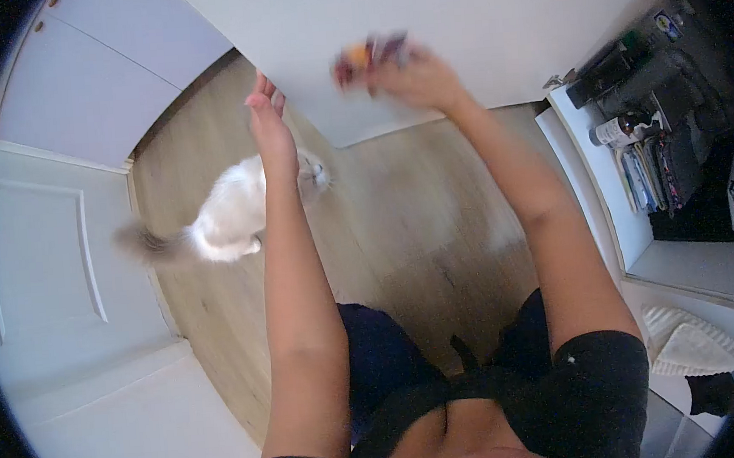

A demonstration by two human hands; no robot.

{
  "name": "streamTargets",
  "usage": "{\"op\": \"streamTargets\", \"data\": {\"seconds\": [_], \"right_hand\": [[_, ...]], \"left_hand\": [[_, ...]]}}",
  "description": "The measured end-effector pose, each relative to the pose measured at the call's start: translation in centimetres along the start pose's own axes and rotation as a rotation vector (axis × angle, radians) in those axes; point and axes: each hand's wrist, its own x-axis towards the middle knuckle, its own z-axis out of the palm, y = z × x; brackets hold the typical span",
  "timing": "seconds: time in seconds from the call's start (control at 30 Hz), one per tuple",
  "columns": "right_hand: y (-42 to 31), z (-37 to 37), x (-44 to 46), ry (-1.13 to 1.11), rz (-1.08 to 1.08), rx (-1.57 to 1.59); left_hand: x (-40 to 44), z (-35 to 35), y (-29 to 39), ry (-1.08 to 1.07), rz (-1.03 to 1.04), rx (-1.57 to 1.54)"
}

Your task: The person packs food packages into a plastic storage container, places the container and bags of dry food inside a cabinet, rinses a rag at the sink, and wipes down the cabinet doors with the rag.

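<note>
My right hand [416, 79] is closed around a crumpled, multicoloured cloth-like thing [369, 57] with dark red, orange and dark patches. Motion blurs it, so its exact kind is unclear. Both are in front of a large white panel [454, 19], whose lower edge stands out over the floor. Near the left edge of that panel, my left hand [271, 129] is raised with thumb and fingers apart and nothing visible in it. Whether its fingertips touch the panel's edge I cannot tell.
A pale, long-haired cat [233, 200] stands on the wood floor [384, 236], partly behind my left forearm. White cabinet doors [116, 51] and a panelled door [41, 252] line the left. To the right, a white shelf [693, 270] holds a dark bottle [620, 130] and folded textiles [648, 173].
</note>
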Motion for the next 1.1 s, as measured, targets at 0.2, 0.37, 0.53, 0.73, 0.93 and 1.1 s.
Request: {"op": "streamTargets", "data": {"seconds": [0.2, 0.37, 0.53, 0.73, 0.93, 1.1], "right_hand": [[0.4, -1.3, 6.4, 0.258, 0.163, -0.064], [-9.7, 8.1, -4.5, -0.348, -0.498, 0.082], [-9.5, 6.8, -9.6, -0.511, -0.309, 0.26], [1.7, 0.2, -7.8, -0.208, 0.956, -0.216], [5.1, 4.4, -11.1, 0.773, 1.753, 0.42], [-12.6, 9.1, -4.2, 0.633, 2.184, 0.966]], "left_hand": [[0.3, 0.3, 0.2, -0.04, 0.055, -0.057], [0.0, 0.2, -0.6, 0.045, -0.01, -0.014], [0.2, 0.2, -1.0, 0.02, -0.001, -0.007], [0.1, 1.0, -1.0, 0.002, 0.062, 0.047], [-0.5, 1.3, -1.2, 0.047, 0.105, 0.05], [-0.5, 1.5, -1.3, 0.035, 0.15, 0.044]]}}
